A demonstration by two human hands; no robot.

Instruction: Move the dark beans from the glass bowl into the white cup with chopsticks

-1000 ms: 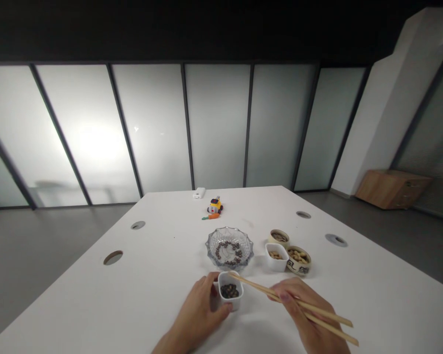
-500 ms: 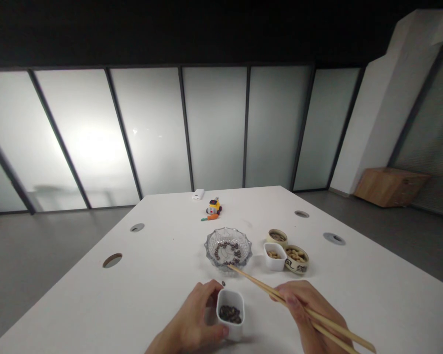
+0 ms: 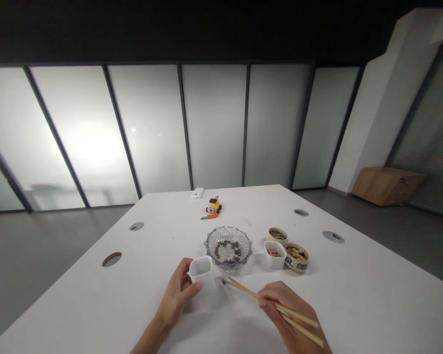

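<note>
My left hand (image 3: 175, 294) is closed around a small white cup (image 3: 201, 273), which it holds just left of a clear glass bowl (image 3: 229, 246) with several dark beans in it. My right hand (image 3: 288, 309) grips a pair of wooden chopsticks (image 3: 269, 306). Their tips sit at a single dark bean (image 3: 224, 282) lying on the white table (image 3: 96, 300) in front of the bowl. I cannot see into the cup from here.
Right of the glass bowl stand a white cup of nuts (image 3: 274, 254) and two round patterned bowls (image 3: 297, 256). A small toy with an orange carrot (image 3: 213, 208) and a white box (image 3: 197, 193) lie at the far edge. Round cable holes (image 3: 111, 258) dot the table.
My left hand has moved the white cup away from me and to the left, beside the glass bowl. The chopstick tips have dropped from the bowl's rim to the loose bean on the table.
</note>
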